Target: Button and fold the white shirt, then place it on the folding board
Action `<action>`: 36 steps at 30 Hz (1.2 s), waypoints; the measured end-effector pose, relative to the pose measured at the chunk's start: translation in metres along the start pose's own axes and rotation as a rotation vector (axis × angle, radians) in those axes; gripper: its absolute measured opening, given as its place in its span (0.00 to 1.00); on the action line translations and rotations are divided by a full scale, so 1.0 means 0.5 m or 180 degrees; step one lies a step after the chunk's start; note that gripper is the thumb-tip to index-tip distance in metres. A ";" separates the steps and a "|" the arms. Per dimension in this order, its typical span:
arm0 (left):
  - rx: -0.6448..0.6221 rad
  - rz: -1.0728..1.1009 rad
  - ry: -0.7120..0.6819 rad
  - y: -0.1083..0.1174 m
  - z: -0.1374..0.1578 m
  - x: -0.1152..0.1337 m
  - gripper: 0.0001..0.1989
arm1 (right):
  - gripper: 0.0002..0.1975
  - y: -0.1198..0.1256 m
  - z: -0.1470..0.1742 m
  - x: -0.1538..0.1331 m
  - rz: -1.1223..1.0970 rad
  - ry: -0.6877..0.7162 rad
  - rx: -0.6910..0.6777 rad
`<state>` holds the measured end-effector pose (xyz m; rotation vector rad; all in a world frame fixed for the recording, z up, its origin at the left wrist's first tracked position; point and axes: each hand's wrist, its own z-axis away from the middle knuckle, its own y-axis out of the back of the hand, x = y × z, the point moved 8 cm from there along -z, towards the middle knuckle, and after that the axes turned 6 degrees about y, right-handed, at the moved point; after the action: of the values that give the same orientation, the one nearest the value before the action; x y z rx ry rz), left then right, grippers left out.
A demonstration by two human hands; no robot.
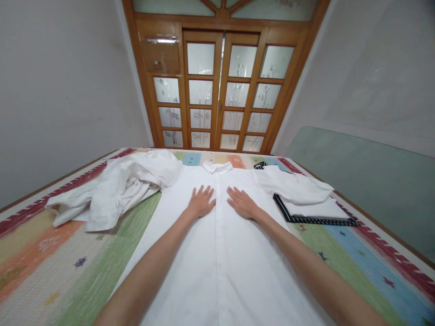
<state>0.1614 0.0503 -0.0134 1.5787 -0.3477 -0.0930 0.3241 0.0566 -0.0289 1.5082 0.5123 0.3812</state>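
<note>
A white button-up shirt lay spread flat, front up, collar pointing away toward the wooden glass-paned doors, on a striped multicoloured mat covering the surface. The left hand rested palm-down just left of the button placket, and the right hand rested palm-down just right of it. Both hands were flat with fingers spread and slightly apart, pressing on the cloth and clamped on nothing.

To the left, touching the shirt's shoulder area, sat a crumpled heap of white garments. To the right lay a folded white garment with dark patterned trim, and the shirt's right sleeve draped over part of it.

The risks here look small but real. In my judgement, pushing the palms outward unevenly could drag the thin fabric and set creases across the front, or pull the placket off its straight line. The sleeve lying on the folded piece could catch and disturb that neat stack if it were tugged. The loose heap on the left sat close enough to snag or get swept along with the shirt's edge.

No brand, label or readable writing showed anywhere; the mat carried only small star-like motifs and a red border pattern.
</note>
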 end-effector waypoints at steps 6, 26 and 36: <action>-0.0026 -0.0049 -0.0062 0.000 0.004 0.002 0.30 | 0.31 0.013 -0.028 0.071 0.0095 -0.0635 -0.0203; 0.0024 0.0087 -0.0556 0.019 0.015 0.036 0.23 | 0.26 0.040 0.022 0.101 0.0014 -0.1285 0.0264; 0.0103 0.0422 -0.0192 0.021 0.010 0.043 0.24 | 0.12 0.092 -0.058 -0.047 -0.1573 -0.0494 0.1728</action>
<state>0.1787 0.0398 0.0000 1.5829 -0.5024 -0.0328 0.2924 0.0699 0.0193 1.8368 0.8845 -0.2839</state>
